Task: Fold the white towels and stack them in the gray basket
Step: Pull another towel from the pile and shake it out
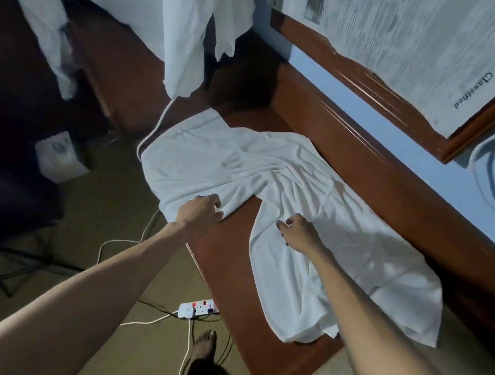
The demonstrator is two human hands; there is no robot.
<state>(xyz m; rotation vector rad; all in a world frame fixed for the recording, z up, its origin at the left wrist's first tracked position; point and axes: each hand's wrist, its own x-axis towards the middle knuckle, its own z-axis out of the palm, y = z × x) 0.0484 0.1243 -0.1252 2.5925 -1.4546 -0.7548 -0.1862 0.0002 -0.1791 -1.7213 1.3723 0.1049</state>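
Observation:
A rumpled white towel [276,196] lies spread over a brown wooden bench [230,271]. It is bunched into creases at its middle, and its right end hangs over the bench's near edge. My left hand [201,213] grips the towel's near edge on the left, fingers curled into the cloth. My right hand [299,232] pinches a fold of the towel near the middle. More white cloth [178,25] hangs at the upper left. No gray basket is in view.
A white power strip [198,308] with cables lies on the olive floor below the bench. A white box [58,155] stands on the floor at left. A wood frame with newspaper [410,45] fills the upper right. My foot [204,349] is near the bench.

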